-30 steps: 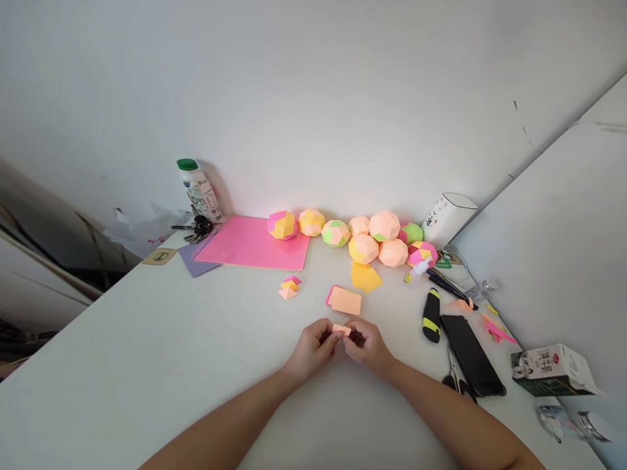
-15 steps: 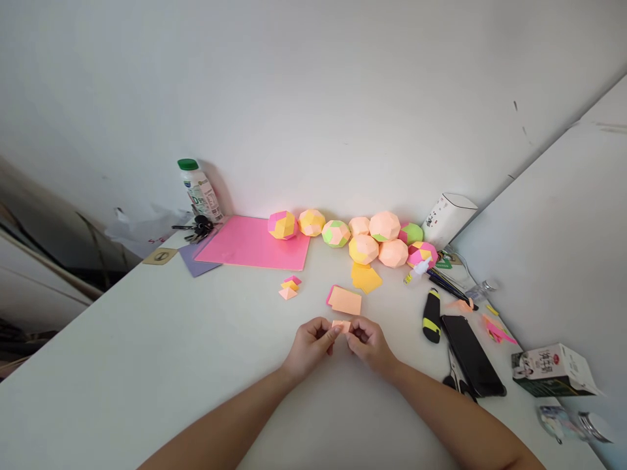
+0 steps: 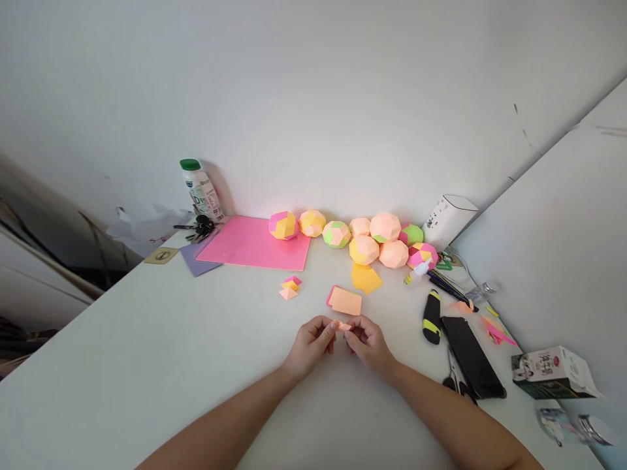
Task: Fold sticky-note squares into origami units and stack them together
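My left hand (image 3: 311,344) and my right hand (image 3: 368,341) meet over the white table (image 3: 147,352), fingers pinched together on a small folded peach paper piece (image 3: 343,326) held between them. Just beyond the hands lies a small stack of peach and pink paper squares (image 3: 345,301), with yellow squares (image 3: 365,278) behind it. A few small folded paper units (image 3: 290,288) lie to the left of the stack.
Several coloured paper balls (image 3: 363,235) line the wall beside a pink sheet (image 3: 257,242), a bottle (image 3: 201,190) and keys (image 3: 198,228). On the right lie a black-yellow cutter (image 3: 432,315), a phone (image 3: 471,356), scissors (image 3: 456,377), pens (image 3: 448,284), a white cup (image 3: 449,219) and a carton (image 3: 551,371).
Both hands have shifted slightly away from me with the peach piece. The paper now shows thinner and edge-on between the fingertips.
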Available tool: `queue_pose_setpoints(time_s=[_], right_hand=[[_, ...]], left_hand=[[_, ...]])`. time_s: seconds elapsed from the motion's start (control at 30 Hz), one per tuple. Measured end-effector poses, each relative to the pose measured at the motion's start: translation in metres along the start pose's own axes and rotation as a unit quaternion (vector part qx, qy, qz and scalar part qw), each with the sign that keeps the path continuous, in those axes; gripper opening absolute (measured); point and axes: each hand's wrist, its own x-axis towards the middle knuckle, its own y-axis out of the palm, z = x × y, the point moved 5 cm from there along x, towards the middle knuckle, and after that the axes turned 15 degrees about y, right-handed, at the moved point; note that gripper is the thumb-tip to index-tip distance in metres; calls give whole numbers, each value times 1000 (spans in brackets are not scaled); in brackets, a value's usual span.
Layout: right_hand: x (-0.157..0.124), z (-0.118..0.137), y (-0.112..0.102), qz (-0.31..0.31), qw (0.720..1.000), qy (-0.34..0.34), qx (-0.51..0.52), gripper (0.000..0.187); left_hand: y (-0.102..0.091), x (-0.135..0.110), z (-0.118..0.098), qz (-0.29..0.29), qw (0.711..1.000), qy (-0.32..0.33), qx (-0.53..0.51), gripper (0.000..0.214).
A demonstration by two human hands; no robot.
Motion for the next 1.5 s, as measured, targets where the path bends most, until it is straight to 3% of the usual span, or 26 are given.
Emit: queue_pose_setpoints(time_s=[0.27, 0.5, 0.83, 1.17, 1.5], right_hand=[[-5, 15, 0, -64, 982, -155, -89, 5], [-5, 16, 3, -49, 968, -207, -131, 9], [-1, 4, 0, -35, 983, -164, -79, 9], [4, 3, -3, -19, 999, -33, 4, 14], [6, -2, -2, -1, 998, 18, 62, 24]], left_hand=[[2, 0, 2, -13, 998, -21, -51, 30], [1, 1, -2, -15, 1000, -14, -11, 28], [4, -2, -4, 33, 999, -13, 9, 38], [7, -3, -11, 73, 996, 31, 31, 38], [5, -3, -3, 55, 997, 30, 50, 40]])
